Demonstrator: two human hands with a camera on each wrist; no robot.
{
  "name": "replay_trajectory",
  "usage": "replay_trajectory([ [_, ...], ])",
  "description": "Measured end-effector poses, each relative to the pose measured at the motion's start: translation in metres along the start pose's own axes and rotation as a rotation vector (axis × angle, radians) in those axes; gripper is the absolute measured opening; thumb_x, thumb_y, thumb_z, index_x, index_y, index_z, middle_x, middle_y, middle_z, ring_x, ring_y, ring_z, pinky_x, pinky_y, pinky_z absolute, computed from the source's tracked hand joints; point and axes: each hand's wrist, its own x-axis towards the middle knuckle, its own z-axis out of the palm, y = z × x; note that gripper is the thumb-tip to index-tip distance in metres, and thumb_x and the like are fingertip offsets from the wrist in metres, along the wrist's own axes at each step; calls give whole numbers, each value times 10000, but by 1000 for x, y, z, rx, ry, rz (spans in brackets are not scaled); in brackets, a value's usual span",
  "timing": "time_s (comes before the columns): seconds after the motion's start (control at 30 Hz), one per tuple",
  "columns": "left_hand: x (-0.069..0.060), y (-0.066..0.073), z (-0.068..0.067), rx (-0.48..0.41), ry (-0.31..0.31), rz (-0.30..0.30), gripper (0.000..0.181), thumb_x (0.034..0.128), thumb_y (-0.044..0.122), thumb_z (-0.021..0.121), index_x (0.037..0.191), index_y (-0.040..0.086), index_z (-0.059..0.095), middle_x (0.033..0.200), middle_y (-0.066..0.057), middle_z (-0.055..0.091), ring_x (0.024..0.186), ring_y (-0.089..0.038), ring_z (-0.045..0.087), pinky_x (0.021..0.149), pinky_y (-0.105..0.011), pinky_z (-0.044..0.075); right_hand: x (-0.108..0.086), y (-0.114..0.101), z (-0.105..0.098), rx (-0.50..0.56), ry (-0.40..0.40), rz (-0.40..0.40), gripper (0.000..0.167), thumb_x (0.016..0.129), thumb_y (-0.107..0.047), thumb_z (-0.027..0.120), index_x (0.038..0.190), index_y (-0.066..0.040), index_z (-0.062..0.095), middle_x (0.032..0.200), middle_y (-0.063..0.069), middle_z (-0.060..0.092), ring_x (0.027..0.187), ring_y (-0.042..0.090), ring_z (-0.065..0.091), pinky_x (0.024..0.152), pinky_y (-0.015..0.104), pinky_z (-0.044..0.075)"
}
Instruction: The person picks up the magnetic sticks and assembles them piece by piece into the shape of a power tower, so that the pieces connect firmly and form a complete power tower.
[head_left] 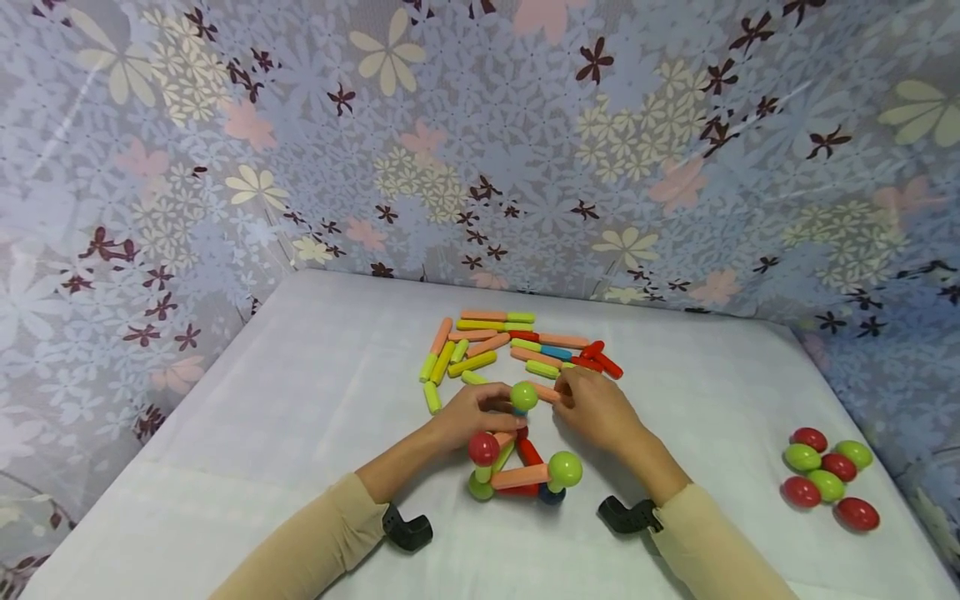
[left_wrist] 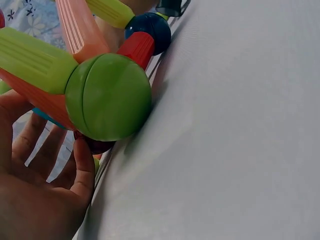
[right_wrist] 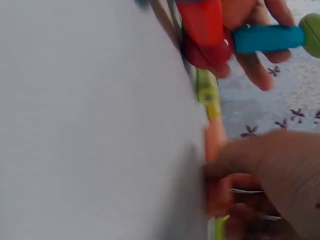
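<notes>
Beige sleeves (head_left: 315, 533) lie over the white table (head_left: 225, 467), left hand (head_left: 468, 417) with fingers round a mid-table ball-and-rod frame (head_left: 521, 477), right hand (head_left: 600, 408) pinching an orange rod (head_left: 545, 392); base (head_left: 530, 452) and uprights (right_wrist: 270, 38) look joined, top linking apparently outstanding, loose rods (head_left: 474, 364) toward the far edge, loose balls (head_left: 801, 492) by the right.

See flower-printed fabric (head_left: 480, 167) behind the white-covered bench (head_left: 705, 408) and along its left and right sides.
</notes>
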Motion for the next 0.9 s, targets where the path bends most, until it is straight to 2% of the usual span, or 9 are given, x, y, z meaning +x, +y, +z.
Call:
replay_trajectory([
  [0.13,0,-2,0,-28,7,-14,337,873,269,716,1182,147,658,1117,27,667,1106,-145,579,958,-352,443,-6,1,-14,72,-153,85,223,777,-172,763,945,-112,630,742,-30,555,628,156,504,565,319,430],
  [0.23,0,-3,0,-37,14,-14,339,870,266,720,1180,142,661,1115,15,671,1093,-152,582,948,-347,447,-12,2,-23,237,-256,90,243,814,-191,734,1023,-110,641,765,-20,597,626,164,548,565,325,453],
  [0.3,0,-3,0,-46,19,-9,340,862,261,730,1172,139,666,1106,8,676,1079,-158,589,940,-345,452,-17,3,-28,388,-300,48,239,841,-171,705,1062,-100,649,783,-2,632,669,181,582,594,337,484],
  [0.4,-1,-3,0,-63,21,-2,331,857,260,736,1160,141,674,1086,5,689,1057,-159,600,927,-337,460,-22,2,-33,599,-365,-54,184,882,-107,644,1058,-55,659,843,28,673,759,225,624,672,351,520],
  [0.5,-2,-3,0,-72,22,5,315,854,277,739,1140,156,684,1071,16,695,1045,-155,607,918,-332,464,-26,0,-36,717,-408,-139,203,902,-83,622,1090,-18,658,925,48,685,827,259,637,734,357,529],
  [0.57,-2,-3,0,-75,23,9,312,855,285,738,1137,161,688,1071,20,694,1045,-154,607,917,-332,466,-27,-2,-35,737,-432,-170,210,921,-122,629,1101,-21,666,964,39,690,851,256,642,755,353,526],
  [0.73,-2,-4,1,-73,30,13,334,852,286,740,1153,151,689,1085,14,682,1045,-156,603,915,-333,467,-28,-7,-28,707,-470,-202,261,921,-245,669,1134,-97,692,983,-19,701,896,208,648,779,343,523],
  [0.9,-2,-4,1,-49,32,7,340,853,284,739,1160,148,689,1107,6,670,1056,-149,594,923,-335,461,-30,-11,-25,705,-472,-213,267,913,-257,678,1135,-110,691,969,-34,705,889,199,660,791,354,527],
])
